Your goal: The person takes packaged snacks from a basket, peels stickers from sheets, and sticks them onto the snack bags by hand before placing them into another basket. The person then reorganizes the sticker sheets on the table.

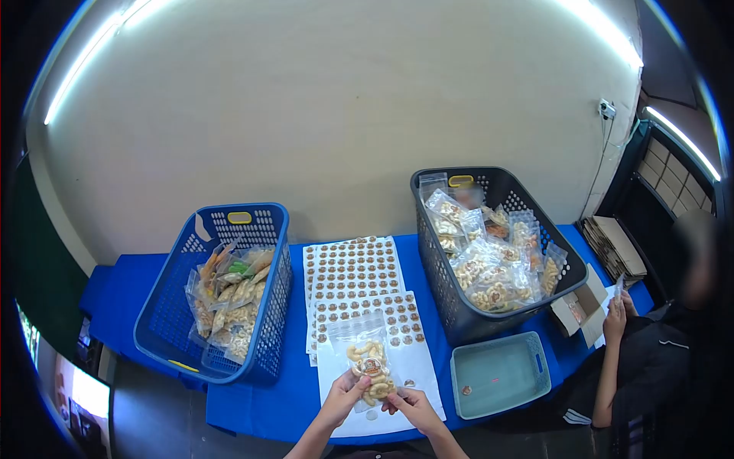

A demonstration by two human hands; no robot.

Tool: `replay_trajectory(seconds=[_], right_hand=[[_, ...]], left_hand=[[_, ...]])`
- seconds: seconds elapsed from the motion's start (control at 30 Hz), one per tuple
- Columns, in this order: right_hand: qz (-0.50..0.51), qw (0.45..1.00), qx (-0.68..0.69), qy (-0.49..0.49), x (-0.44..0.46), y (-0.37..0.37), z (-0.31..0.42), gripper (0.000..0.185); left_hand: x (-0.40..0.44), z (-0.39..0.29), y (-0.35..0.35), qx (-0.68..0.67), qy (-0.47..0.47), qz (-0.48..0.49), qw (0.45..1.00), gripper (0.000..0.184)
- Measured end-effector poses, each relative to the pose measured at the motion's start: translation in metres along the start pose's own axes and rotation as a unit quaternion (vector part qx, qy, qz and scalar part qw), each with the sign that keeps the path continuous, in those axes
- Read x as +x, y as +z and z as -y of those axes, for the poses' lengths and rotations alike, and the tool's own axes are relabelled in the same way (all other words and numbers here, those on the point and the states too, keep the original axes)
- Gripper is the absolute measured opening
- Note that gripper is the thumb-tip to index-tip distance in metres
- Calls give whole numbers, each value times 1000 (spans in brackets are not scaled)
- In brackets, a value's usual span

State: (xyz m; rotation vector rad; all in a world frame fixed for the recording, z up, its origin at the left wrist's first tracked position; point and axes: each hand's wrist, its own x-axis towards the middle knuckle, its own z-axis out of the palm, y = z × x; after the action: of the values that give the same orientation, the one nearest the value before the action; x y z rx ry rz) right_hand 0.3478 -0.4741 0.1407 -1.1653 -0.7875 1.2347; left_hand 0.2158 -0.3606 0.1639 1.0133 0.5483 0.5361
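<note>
The left hand (345, 396) and the right hand (413, 410) are together holding one clear plastic bag (359, 346), which is in front of the person, above the lower sticker sheet (420, 371). The left hand pinches the bag at its lower left side, and its thumb lies on the front, near to the round label (371, 367). The right hand pinches the lower right corner of the bag between the thumb and the fingers. Inside the bag there are pale, curved pieces, gathered under its flat upper part.

The lower sticker sheet partly covers the upper sticker sheets (352, 268), which carry rows of small brown round stickers. All of these lie on the tabletop (245, 409), which is covered in blue. At the left stands a blue basket (277, 306) with filled bags inside, and at the right a black basket (440, 275) holds many more. Just before the black basket there is a grey-green tray (501, 382) with two small things in it. Farther right, a co-worker's hand (614, 320) is near an open cardboard box (567, 315)
</note>
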Motion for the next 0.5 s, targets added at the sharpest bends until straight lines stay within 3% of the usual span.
replay_trajectory(seconds=[0.17,0.5], right_hand=[[-36,999,3,-37,-4,1,-4,24],[40,997,-73,-3,-3,-1,1,19]], left_hand=[[-10,5,6,-14,-9,17,1000,38],[-19,4,-5,90,15,9,996,40]])
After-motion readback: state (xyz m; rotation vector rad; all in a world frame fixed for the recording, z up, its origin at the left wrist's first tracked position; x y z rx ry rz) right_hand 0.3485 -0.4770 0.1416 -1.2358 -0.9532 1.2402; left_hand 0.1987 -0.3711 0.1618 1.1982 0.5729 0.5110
